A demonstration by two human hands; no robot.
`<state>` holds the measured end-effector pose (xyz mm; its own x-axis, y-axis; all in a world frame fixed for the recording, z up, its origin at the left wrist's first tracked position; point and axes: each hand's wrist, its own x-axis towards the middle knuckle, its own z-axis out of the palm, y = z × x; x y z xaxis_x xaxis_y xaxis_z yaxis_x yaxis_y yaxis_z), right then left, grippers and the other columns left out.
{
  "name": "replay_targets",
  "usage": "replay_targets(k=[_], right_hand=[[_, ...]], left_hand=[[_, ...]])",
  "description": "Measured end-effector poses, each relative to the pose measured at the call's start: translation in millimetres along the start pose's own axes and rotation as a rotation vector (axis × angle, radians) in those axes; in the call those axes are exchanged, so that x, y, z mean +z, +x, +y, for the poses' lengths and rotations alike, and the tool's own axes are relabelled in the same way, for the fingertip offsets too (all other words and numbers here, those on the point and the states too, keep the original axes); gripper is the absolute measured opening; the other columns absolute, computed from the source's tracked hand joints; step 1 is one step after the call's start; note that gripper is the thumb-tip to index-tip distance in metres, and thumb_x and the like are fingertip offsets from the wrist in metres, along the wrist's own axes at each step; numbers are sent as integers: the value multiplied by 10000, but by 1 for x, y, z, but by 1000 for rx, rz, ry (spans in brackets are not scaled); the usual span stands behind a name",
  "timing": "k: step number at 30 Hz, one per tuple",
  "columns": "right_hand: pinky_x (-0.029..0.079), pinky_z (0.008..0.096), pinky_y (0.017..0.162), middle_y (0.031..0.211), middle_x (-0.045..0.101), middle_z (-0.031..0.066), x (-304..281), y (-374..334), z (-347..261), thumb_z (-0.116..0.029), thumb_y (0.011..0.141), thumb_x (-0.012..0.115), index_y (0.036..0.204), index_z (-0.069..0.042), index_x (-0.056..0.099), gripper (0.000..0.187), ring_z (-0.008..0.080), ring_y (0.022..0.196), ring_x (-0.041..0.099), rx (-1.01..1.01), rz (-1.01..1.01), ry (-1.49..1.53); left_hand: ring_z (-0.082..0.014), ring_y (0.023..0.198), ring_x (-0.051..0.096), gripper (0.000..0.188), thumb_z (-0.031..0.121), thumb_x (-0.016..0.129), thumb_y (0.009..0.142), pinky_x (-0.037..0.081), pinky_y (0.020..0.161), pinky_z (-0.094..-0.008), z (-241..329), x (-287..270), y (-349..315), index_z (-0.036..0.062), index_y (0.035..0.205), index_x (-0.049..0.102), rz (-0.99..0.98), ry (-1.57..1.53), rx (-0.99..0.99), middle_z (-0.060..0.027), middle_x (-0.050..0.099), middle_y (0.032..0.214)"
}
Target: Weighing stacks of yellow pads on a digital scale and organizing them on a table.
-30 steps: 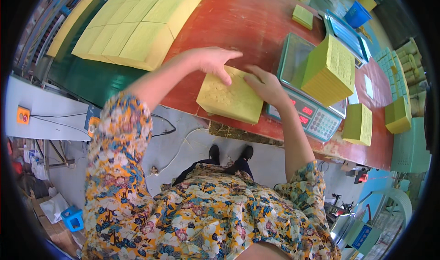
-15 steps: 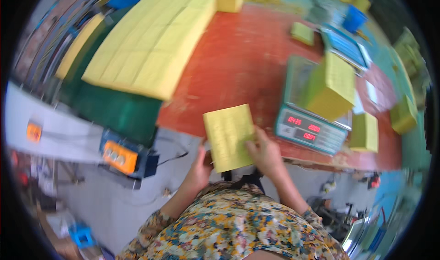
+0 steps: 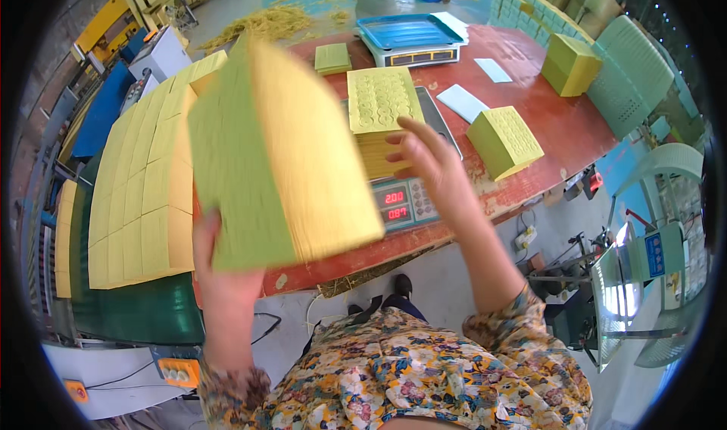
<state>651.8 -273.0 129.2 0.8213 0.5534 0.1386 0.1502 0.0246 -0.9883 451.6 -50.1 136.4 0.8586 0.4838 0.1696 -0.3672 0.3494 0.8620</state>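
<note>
A thick stack of yellow paper (image 3: pixel 303 165), smeared by motion, is raised and tilted over the table's near left part. My left hand (image 3: pixel 223 271) grips it at its lower left corner, and part of the fingers is hidden behind it. My right hand (image 3: pixel 432 157) has its fingers apart and holds nothing. Those fingers are at the near right side of another yellow paper stack (image 3: pixel 382 100) with a round embossed pattern; whether they touch it I cannot tell. That stack stands on a digital scale (image 3: pixel 413 214) with red lit figures, partly covered by the raised stack.
Rows of yellow paper blocks (image 3: pixel 144 225) lie on the left. More yellow stacks stand on the red table (image 3: pixel 541 138): a patterned block (image 3: pixel 506 142), a far right block (image 3: pixel 572 65) and a low pile (image 3: pixel 332 59). A second scale with a blue tray (image 3: pixel 409 32) is behind.
Both hands held a yellow paper stack low at the table edge; now only my left hand grips one, raised leftward. My right hand has moved up to the scale. The view has shifted.
</note>
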Motion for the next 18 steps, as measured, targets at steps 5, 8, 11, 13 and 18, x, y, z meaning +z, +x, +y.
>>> replay_targets(k=[5,8,11,13,18], right_hand=[[532,288,773,1057,694,62,-53,99,3,-429,1032,450,1256,-8,590,497,131,870,666,195,-288,475],[530,252,701,909,696,12,-60,125,0,-383,1027,486,1117,-42,660,394,97,759,652,228,-208,411],[482,252,607,827,665,22,-69,146,12,-359,978,582,1003,-64,654,304,103,658,610,302,-169,255],[482,250,609,829,665,22,-75,155,19,-354,977,582,1002,-66,656,299,101,657,611,302,-174,244],[480,250,605,831,668,22,-79,163,26,-337,976,577,985,-64,661,286,104,646,614,305,-175,232]], left_hand=[[-235,1098,602,387,348,526,970,498,892,-422,-6,77,144,94,1259,570,-131,-317,-298,-83,630,1200],[-230,1092,586,478,430,590,917,482,863,-448,-21,98,187,111,1271,562,-51,-24,-377,-71,619,1184],[-250,1098,578,576,528,607,872,476,863,-501,-28,94,208,134,1290,554,-53,182,-460,-71,606,1178],[-262,1093,578,621,570,610,851,476,861,-521,-31,96,209,140,1295,551,-76,225,-479,-75,600,1177],[-247,1123,557,630,604,588,856,474,884,-501,-34,94,215,153,1294,557,-174,248,-513,-72,580,1235]])
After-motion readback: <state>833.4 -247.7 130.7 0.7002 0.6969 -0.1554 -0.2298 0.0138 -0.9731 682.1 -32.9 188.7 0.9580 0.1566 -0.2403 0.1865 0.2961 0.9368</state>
